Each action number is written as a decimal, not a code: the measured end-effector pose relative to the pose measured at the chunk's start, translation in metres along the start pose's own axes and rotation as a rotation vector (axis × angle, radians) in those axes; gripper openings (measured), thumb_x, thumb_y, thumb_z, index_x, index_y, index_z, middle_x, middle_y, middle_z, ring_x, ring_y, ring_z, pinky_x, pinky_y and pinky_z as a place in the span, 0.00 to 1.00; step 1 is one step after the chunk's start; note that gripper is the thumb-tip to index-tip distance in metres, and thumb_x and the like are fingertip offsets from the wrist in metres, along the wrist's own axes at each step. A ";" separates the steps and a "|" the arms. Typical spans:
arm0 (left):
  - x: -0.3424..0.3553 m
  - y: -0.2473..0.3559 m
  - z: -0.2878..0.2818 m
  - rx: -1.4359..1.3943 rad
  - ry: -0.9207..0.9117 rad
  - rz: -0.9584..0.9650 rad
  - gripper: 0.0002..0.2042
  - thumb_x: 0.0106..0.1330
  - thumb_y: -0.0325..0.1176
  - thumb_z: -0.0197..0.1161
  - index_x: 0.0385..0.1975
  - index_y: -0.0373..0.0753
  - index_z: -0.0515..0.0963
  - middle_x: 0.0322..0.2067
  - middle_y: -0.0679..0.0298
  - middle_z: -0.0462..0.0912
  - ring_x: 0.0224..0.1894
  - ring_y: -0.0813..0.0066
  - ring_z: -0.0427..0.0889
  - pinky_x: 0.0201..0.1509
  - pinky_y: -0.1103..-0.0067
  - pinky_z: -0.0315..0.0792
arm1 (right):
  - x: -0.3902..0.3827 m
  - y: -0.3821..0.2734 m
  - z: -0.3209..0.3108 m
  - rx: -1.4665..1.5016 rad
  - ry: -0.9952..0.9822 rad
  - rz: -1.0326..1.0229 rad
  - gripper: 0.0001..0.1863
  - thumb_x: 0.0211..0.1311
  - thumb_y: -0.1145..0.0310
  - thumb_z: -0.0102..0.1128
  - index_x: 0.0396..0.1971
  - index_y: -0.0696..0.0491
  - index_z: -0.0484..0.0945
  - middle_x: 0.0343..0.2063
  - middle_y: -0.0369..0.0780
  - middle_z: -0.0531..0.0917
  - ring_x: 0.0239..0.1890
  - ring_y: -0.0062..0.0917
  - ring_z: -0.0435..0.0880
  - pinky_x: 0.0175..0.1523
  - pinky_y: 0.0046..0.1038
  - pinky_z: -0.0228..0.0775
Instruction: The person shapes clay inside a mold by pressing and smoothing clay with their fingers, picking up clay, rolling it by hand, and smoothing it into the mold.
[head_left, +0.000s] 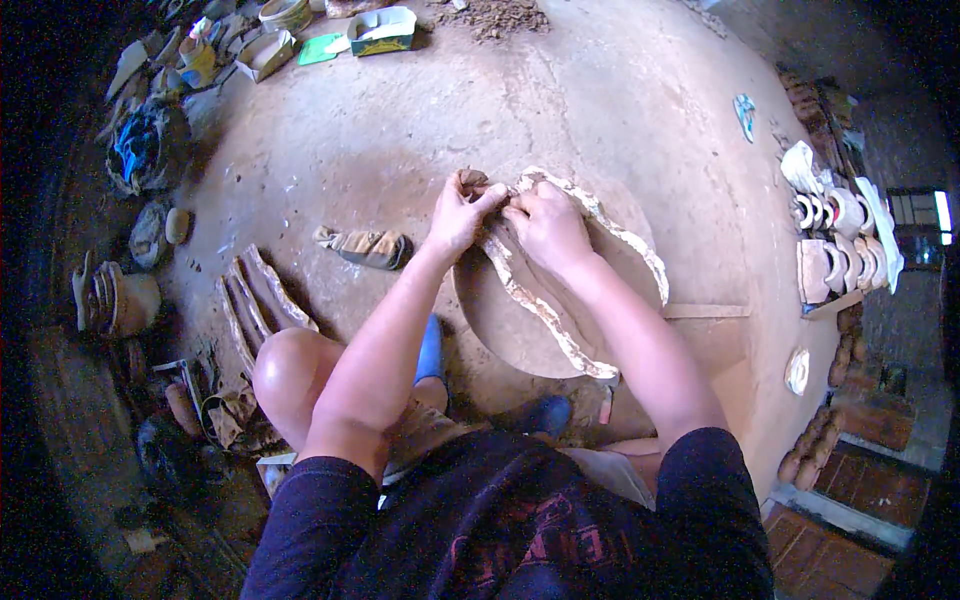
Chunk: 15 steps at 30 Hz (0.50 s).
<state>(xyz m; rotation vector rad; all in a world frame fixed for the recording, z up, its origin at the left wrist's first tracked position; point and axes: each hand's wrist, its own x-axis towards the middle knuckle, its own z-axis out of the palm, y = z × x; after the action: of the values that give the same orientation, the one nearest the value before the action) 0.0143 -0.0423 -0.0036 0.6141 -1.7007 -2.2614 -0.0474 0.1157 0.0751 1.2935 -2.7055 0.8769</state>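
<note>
A long trough-shaped mould with ragged whitish edges lies across a round board on the floor in front of me. Brown clay-like material lines its hollow. At the mould's far end my left hand is closed around a small brown lump of clay. Right beside it, my right hand has its fingers pinched together over the same end, thumb almost touching the left hand. Whatever sits between the right fingertips is hidden. Left of the board lies a rolled, wrapped brown bundle.
More long trough pieces lie beside my left knee. A small tool with a reddish handle rests by the board's near edge. Curved pale pieces stand stacked at the right. Boxes and a dark bag line the far left.
</note>
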 end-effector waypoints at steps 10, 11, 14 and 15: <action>-0.001 0.003 0.001 0.059 0.027 -0.016 0.24 0.64 0.38 0.77 0.52 0.32 0.74 0.43 0.58 0.86 0.45 0.73 0.84 0.52 0.75 0.78 | -0.021 0.003 -0.011 -0.100 -0.029 0.102 0.12 0.59 0.62 0.71 0.33 0.57 0.89 0.31 0.51 0.84 0.38 0.46 0.85 0.47 0.44 0.77; -0.002 0.003 0.001 0.072 0.031 -0.010 0.24 0.64 0.38 0.77 0.52 0.33 0.74 0.43 0.59 0.85 0.45 0.73 0.84 0.52 0.75 0.78 | -0.023 0.000 -0.013 -0.099 -0.031 0.101 0.12 0.59 0.62 0.71 0.33 0.57 0.89 0.31 0.51 0.84 0.38 0.46 0.85 0.47 0.44 0.77; -0.003 0.004 0.000 0.051 0.043 -0.010 0.24 0.63 0.38 0.78 0.51 0.33 0.74 0.42 0.60 0.85 0.44 0.74 0.83 0.51 0.75 0.78 | -0.021 -0.007 -0.022 -0.031 -0.017 0.103 0.13 0.59 0.62 0.72 0.33 0.57 0.89 0.30 0.51 0.83 0.38 0.45 0.85 0.46 0.44 0.77; -0.003 0.005 0.001 0.018 0.050 -0.015 0.23 0.63 0.37 0.78 0.50 0.33 0.74 0.41 0.60 0.85 0.43 0.74 0.83 0.51 0.75 0.78 | -0.017 -0.009 -0.026 -0.006 -0.063 0.145 0.13 0.59 0.62 0.72 0.34 0.57 0.89 0.29 0.50 0.83 0.37 0.45 0.85 0.45 0.44 0.77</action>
<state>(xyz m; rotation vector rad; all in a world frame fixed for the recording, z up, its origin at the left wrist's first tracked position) 0.0168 -0.0416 0.0018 0.6836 -1.7003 -2.2236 -0.0357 0.1364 0.0973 1.1551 -2.8796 0.8516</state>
